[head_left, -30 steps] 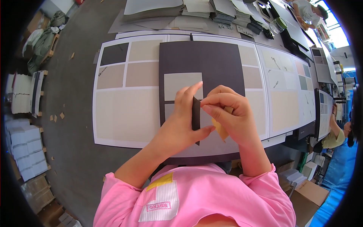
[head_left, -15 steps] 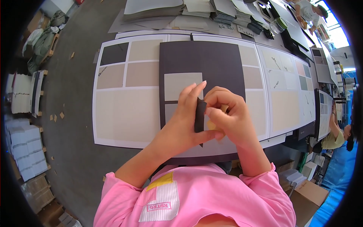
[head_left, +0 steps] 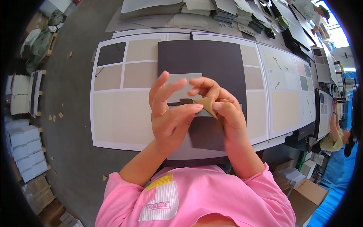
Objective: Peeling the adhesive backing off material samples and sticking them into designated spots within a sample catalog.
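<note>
My left hand (head_left: 166,119) pinches a dark grey rectangular sheet (head_left: 206,134) by its upper edge, thumb and index finger together, the other fingers raised. The sheet hangs tilted and slightly blurred, with its broad face showing. Close beside that pinch, my right hand (head_left: 230,113) is closed on a folded tan paper piece (head_left: 207,103), which looks like peeled backing. Whether the tan piece still touches the sheet I cannot tell. Beneath both hands lies a dark panel (head_left: 200,56) bearing a pale grey swatch (head_left: 185,81), partly covered by my fingers.
Open white sample boards with beige swatches (head_left: 124,117) spread to both sides under the panel. Stacks of grey sheets (head_left: 196,8), a clear jar (head_left: 280,24) and more boards stand beyond. Cartons (head_left: 308,193) sit at lower right; wrapped stacks (head_left: 26,147) line the left. Other people work at right.
The dark sheet has turned from nearly edge-on to broad face. My left hand has shifted left and rolled into a pinch; the tan paper now shows more between my hands.
</note>
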The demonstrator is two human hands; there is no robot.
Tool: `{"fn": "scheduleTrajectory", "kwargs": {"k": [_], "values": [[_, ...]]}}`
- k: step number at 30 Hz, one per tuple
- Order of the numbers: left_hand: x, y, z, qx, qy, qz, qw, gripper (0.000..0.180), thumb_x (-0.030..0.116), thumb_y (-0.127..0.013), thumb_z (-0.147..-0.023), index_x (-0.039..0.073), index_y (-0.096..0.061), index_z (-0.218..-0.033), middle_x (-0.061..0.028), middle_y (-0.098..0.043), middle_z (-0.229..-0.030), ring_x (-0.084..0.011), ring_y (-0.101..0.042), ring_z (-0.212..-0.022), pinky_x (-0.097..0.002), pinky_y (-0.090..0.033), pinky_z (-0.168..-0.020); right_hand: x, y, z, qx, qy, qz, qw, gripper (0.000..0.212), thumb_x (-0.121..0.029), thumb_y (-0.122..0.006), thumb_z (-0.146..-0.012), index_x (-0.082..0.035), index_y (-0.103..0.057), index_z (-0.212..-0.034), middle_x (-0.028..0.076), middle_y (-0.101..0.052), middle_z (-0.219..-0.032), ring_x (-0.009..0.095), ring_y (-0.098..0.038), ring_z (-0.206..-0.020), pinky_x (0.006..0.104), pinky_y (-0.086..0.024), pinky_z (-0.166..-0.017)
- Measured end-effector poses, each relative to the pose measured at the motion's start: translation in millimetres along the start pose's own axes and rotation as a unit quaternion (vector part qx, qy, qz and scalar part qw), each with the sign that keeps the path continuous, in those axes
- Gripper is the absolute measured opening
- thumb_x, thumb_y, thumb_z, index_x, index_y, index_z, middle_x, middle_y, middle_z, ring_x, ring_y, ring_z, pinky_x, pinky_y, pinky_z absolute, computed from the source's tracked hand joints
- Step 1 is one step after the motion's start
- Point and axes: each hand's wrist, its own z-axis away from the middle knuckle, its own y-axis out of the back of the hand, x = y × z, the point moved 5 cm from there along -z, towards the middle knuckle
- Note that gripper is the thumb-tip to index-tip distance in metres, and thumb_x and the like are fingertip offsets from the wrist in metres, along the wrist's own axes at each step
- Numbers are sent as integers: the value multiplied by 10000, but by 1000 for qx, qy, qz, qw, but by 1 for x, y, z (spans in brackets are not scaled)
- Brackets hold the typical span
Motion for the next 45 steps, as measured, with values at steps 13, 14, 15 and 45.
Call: {"fn": "scheduleTrajectory", "kwargs": {"k": [13, 14, 15, 45], "values": [[-21, 37, -22, 108, 106, 24, 988, 227, -103, -621, -897, -13, -599, -1103, -91, -607, -1062, -151, -577, -920, -291, -495, -858, -86, 56, -18, 212, 149, 328, 908, 123, -29, -450, -823, -36, -569, -792, 22, -553, -826, 63, -500, -729, 215, -392, -663], [-26, 43, -23, 124, 114, -5, 986, 226, -83, -631, -909, -11, -597, -1121, -84, -602, -1100, -155, -573, -942, -286, -490, -870, -99, 82, -18, 258, 207, 381, 864, 108, -76, -480, -843, -50, -582, -819, -2, -524, -765, 46, -491, -658, 203, -406, -573], [-31, 49, -30, 125, 178, -63, 974, 272, -42, -649, -919, -9, -582, -1180, -74, -601, -1130, -148, -579, -988, -276, -484, -896, -109, 96, -9, 371, 163, 348, 845, 123, -133, -510, -865, -63, -599, -913, -16, -495, -729, 33, -463, -568, 182, -376, -431], [-163, 27, -71, -176, 399, -67, 897, 184, 93, -741, -827, 19, -624, -949, -23, -651, -868, -114, -599, -831, -258, -483, -784, -8, 79, -142, 62, -273, 550, 787, 278, -179, -692, -890, -5, -538, -739, 23, -412, -389, 139, -385, -240, 275, -239, -329]]}}
